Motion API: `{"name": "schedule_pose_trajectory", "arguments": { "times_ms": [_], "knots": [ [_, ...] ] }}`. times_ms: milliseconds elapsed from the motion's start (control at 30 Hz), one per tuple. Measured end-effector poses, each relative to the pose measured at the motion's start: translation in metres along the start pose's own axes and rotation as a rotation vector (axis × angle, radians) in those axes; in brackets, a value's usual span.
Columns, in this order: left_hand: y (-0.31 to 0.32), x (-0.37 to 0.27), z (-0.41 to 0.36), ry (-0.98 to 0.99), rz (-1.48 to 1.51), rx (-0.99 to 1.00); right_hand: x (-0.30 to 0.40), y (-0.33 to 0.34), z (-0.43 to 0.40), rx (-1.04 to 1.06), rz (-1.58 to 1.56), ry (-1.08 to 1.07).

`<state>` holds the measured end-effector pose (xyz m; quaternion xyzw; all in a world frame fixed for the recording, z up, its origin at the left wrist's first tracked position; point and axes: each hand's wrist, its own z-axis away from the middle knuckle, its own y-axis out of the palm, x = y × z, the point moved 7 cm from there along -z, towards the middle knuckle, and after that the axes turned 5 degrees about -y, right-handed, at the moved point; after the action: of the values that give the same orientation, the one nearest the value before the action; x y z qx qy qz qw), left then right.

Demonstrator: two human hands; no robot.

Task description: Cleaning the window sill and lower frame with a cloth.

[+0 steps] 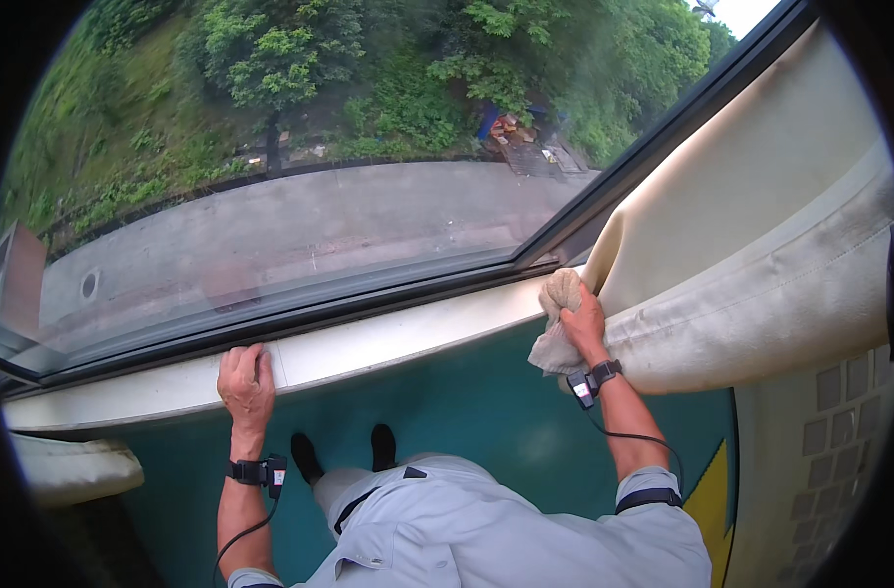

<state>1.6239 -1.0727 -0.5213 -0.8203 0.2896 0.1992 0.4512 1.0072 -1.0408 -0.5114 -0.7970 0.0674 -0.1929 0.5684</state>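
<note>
A beige-grey cloth (pixel 561 309) is bunched in my right hand (pixel 585 320), at the right end of a white window sill (pixel 410 334). Part of the cloth lies on the sill and a loose fold droops over its front edge. Just right of that hand hangs a cream padded curtain (pixel 741 287), close to my fingers. My left hand (pixel 247 382) rests on the sill farther left, its fingers curled and nothing visible in them. Beyond the sill stands a large window pane (pixel 359 213) in a black frame (pixel 300 305).
Below the sill is a green floor (pixel 484 411) with a yellow patch (pixel 704 492) at the right. Another cream padded piece (pixel 79 467) juts in at lower left. A cable (pixel 649 439) runs from my right wrist device. Outside lie pavement and trees.
</note>
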Motion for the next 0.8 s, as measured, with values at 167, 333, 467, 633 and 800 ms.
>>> {"name": "schedule_pose_trajectory", "arguments": {
  "times_ms": [167,333,467,633,800],
  "knots": [
    [-0.012,-0.009,-0.002,0.027,-0.022,-0.102,0.03,-0.001,0.006,0.062,-0.136,-0.019],
    [-0.007,-0.006,-0.004,0.064,-0.033,-0.098,0.045,0.002,0.015,0.086,-0.145,-0.061],
    [-0.005,-0.013,-0.01,0.064,-0.062,-0.088,0.064,0.003,0.017,0.106,-0.146,-0.143],
    [-0.012,-0.029,-0.017,0.066,-0.096,-0.101,0.109,-0.01,0.018,0.16,-0.229,-0.285],
    [-0.019,-0.063,-0.038,-0.003,-0.118,-0.061,0.143,-0.04,0.015,0.147,-0.327,-0.518]
  ]
}}
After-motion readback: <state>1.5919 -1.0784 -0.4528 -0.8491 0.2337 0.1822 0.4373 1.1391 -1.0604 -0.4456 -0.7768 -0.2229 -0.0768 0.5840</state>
